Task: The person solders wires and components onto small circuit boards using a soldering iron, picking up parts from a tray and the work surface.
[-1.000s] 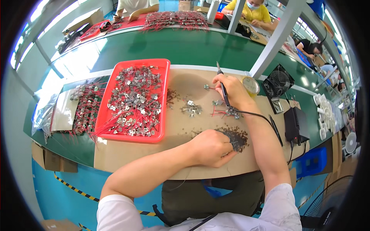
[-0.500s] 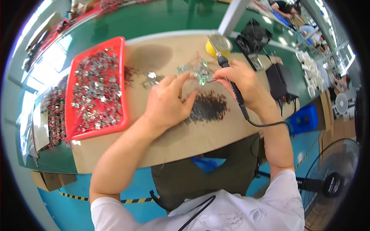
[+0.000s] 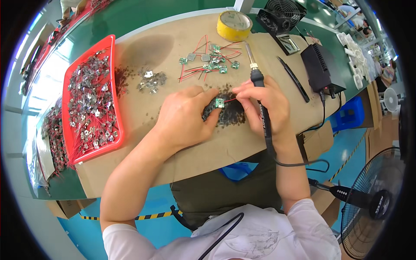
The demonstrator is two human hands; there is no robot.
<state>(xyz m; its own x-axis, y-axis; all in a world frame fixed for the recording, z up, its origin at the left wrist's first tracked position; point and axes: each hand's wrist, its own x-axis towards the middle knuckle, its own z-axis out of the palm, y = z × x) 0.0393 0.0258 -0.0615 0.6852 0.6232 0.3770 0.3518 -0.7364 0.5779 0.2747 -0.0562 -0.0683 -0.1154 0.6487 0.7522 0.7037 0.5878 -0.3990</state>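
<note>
Between the thumb and forefinger of my left hand (image 3: 184, 115), fingers closed, sits a small green circuit board (image 3: 219, 103). A red wire (image 3: 231, 100) runs from the board toward the fingertips of my right hand (image 3: 268, 106). That right hand is closed around a black-handled soldering iron (image 3: 257, 78), its metal tip pointing away from me. Beneath the board lies a heap of small dark parts (image 3: 234, 113), partly hidden by my hands. Farther off, several green boards with red and black wires (image 3: 212, 66) lie loose on the brown work surface (image 3: 190, 162).
A red tray (image 3: 122, 125) full of metal pieces and red wires stands at left, near a small pile of metal pieces (image 3: 152, 80). Yellow tape (image 3: 234, 27) lies at the back. At right are a black pen-like tool (image 3: 293, 79), a black box (image 3: 321, 69) and a small black fan (image 3: 284, 15).
Fingers of my left hand have closed on a small board that was at my right fingertips. Both hands are now nearer the dark heap, and the view has shifted.
</note>
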